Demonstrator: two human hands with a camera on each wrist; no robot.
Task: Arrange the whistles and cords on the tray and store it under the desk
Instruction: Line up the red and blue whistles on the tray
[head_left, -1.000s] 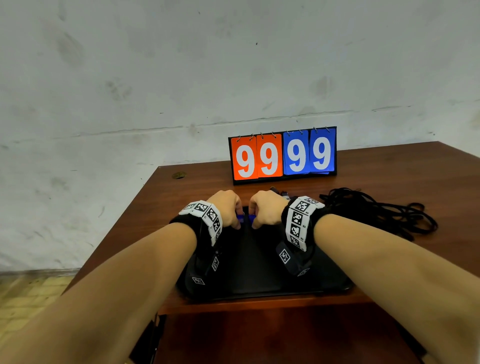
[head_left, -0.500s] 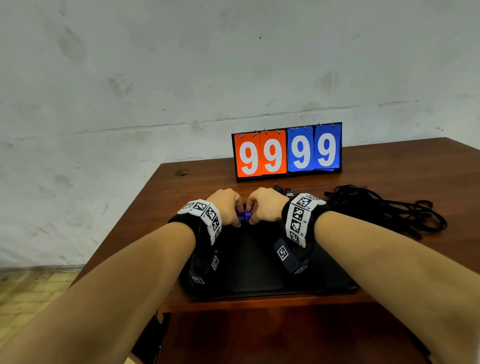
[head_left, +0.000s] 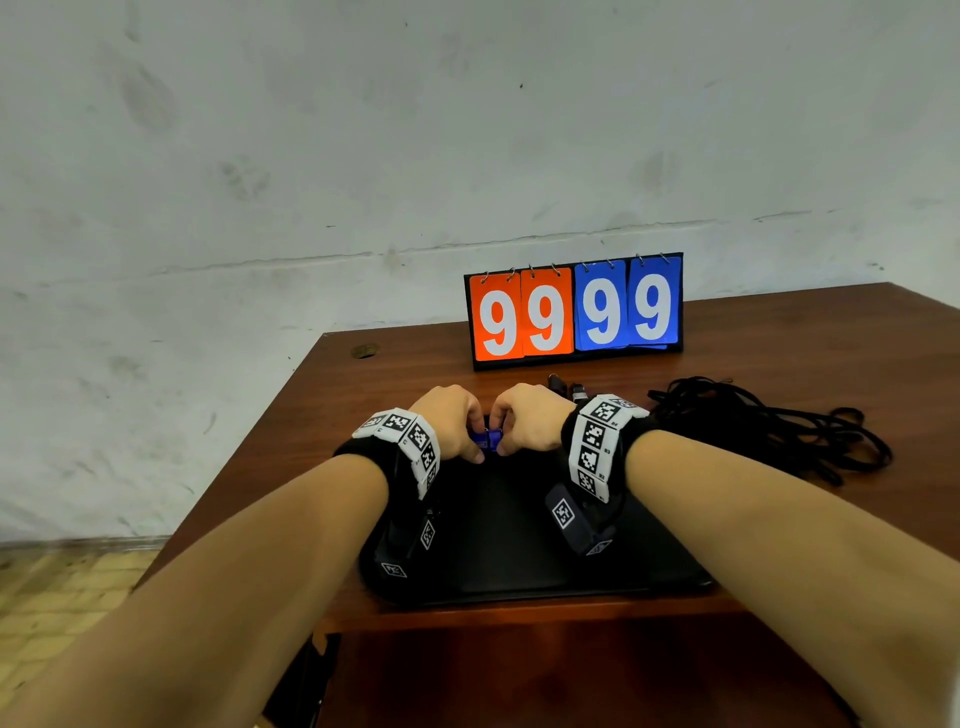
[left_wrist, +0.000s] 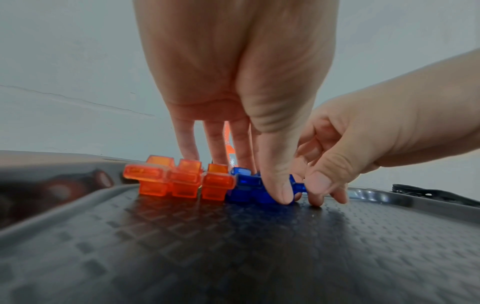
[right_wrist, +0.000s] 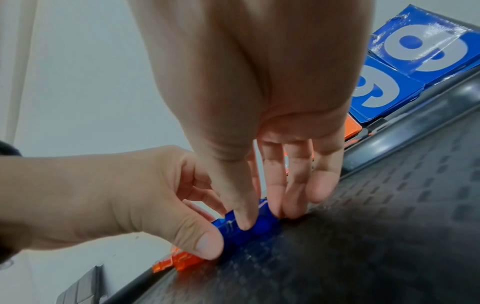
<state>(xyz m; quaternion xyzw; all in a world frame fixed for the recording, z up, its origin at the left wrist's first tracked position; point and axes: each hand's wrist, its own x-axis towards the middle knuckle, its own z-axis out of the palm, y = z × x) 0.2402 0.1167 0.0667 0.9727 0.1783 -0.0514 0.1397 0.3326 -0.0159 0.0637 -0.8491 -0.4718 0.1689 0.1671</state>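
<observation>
Both hands, left hand (head_left: 451, 422) and right hand (head_left: 527, 420), pinch the blue whistles (left_wrist: 249, 188) at the tray's (left_wrist: 233, 257) far edge beside the orange whistles (left_wrist: 179, 181); I'd nudge them flush gently, keeping the row straight.

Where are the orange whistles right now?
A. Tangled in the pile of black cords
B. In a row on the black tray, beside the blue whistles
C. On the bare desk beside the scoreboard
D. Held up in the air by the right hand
B: in the left wrist view the orange whistles stand side by side on the black tray, next to the blue whistles that both hands are touching.
</observation>
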